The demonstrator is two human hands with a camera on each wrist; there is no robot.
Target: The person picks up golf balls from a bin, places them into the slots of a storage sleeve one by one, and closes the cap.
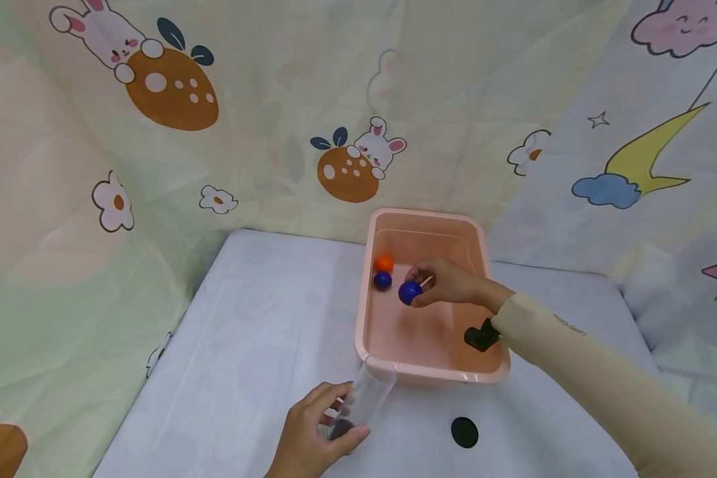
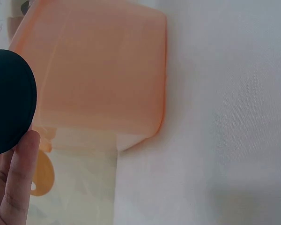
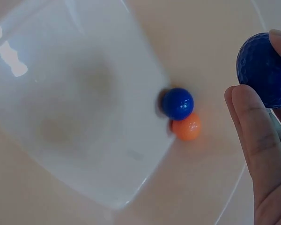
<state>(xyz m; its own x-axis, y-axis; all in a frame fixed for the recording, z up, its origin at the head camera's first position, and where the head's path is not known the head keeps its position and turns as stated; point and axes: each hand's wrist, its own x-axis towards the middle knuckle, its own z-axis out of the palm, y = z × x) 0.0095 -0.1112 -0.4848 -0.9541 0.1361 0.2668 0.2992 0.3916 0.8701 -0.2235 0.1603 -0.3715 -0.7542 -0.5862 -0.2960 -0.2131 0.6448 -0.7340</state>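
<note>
In the head view my right hand (image 1: 451, 282) pinches a blue golf ball (image 1: 409, 293) between thumb and fingers, above the inside of a pink plastic basin (image 1: 436, 373). Dimples on that ball show clearly in the right wrist view. Another blue ball (image 1: 383, 281) and an orange ball (image 1: 384, 264) lie side by side against the basin's left wall. My left hand (image 1: 311, 425) grips a clear tube (image 1: 375, 385) in front of the basin. The tube tilts, its upper end overlapping the near rim, and its dark round base (image 2: 11, 101) faces the left wrist camera.
A flat black disc (image 1: 465, 432) lies on the white-covered table (image 1: 263, 332), nearer me than the basin. Behind the table hangs a patterned cloth (image 1: 454, 99) with rabbits and flowers. A black wrist camera (image 1: 481, 335) sits under my right sleeve.
</note>
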